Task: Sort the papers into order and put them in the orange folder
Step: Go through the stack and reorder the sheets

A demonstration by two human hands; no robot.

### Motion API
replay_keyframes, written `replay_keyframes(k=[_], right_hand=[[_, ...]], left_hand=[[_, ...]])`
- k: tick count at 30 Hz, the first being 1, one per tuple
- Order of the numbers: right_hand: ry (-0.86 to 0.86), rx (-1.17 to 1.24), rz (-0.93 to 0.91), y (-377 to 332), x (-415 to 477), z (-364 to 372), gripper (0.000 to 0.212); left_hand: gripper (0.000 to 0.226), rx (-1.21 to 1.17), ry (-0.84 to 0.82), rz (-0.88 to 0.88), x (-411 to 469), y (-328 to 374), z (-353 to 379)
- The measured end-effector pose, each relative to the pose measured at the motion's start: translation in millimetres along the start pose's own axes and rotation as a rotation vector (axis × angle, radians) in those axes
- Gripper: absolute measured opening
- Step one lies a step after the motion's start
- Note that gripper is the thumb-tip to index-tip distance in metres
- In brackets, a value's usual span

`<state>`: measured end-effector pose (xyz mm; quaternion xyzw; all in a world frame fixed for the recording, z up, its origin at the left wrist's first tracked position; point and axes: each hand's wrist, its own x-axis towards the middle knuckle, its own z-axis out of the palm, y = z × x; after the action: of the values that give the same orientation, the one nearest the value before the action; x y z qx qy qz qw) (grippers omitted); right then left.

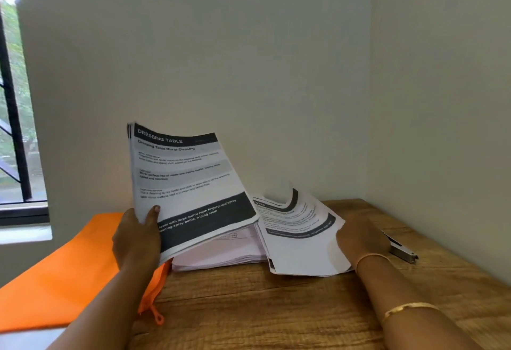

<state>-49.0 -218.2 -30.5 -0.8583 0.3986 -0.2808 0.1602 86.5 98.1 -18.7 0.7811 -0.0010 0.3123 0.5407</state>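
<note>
The orange folder (69, 266) lies far left on the table (249, 308), just beside the left hand (137, 239), whose fingers (153, 214) pinch a raised sheaf of papers (188, 183). The right hand (359, 239) sits on curled sheets (296, 239); can't tell if it's gripping. Left's nearer the folder.

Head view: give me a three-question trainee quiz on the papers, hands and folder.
1. True or false: the left hand holds up the sheaf headed DRESSING TABLE.
2. The orange folder lies: A) left of the flat paper stack; B) right of it; C) on top of it.
3. What metal tool lies on the table just right of the right hand?
Key: 1 true; 2 A; 3 the stapler.
</note>
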Motion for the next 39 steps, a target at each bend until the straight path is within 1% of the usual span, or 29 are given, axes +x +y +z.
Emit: replay_keyframes(k=[3,6,8,11,14,16,18,20,21,23,25,27,30,32,35,39], right_hand=[[-0.016,-0.006,-0.036,0,1,3,0.022],[-0.061,0.043,-0.074,-2,3,6,0.023],[-0.096,0.046,-0.079,-1,4,9,0.028],[-0.148,-0.042,-0.071,-1,4,12,0.044],[-0.154,-0.213,-0.071,-3,3,11,0.062],[-0.095,-0.282,-0.105,-6,1,7,0.059],[-0.043,-0.277,-0.165,-11,-1,4,0.046],[-0.043,-0.212,-0.265,-19,-4,4,0.040],[-0.053,-0.131,-0.322,-24,-6,6,0.041],[-0.106,0.153,-0.387,-35,-14,8,0.042],[-0.242,0.430,-0.366,-48,-27,10,0.044],[-0.365,0.559,-0.353,-59,-37,13,0.040],[-0.452,0.623,-0.375,-67,-47,15,0.030],[-0.481,0.669,-0.378,-69,-48,14,0.028],[-0.457,0.689,-0.366,-69,-48,12,0.033],[-0.399,0.665,-0.345,-68,-44,13,0.022]], left_hand=[[0.037,0.025,-0.016,0.003,-1,1,0],[0.035,0.046,-0.040,0.030,-3,1,2],[0.035,0.057,-0.051,0.034,-4,2,4],[0.035,0.079,-0.067,0.037,-6,3,5],[0.035,0.085,-0.082,0.043,-7,3,5],[0.035,0.088,-0.088,0.045,-7,3,5],[0.035,0.085,-0.090,0.048,-8,5,4],[0.034,0.081,-0.093,0.052,-10,6,4],[0.033,0.077,-0.093,0.054,-10,8,4],[0.033,0.068,-0.101,0.074,-13,11,5],[0.031,0.065,-0.111,0.098,-16,15,6],[0.028,0.052,-0.115,0.122,-20,19,7],[0.026,0.041,-0.124,0.157,-23,23,9],[0.026,0.046,-0.125,0.179,-26,26,10],[0.023,0.042,-0.122,0.199,-30,30,11],[0.023,0.029,-0.127,0.214,-33,32,11]])
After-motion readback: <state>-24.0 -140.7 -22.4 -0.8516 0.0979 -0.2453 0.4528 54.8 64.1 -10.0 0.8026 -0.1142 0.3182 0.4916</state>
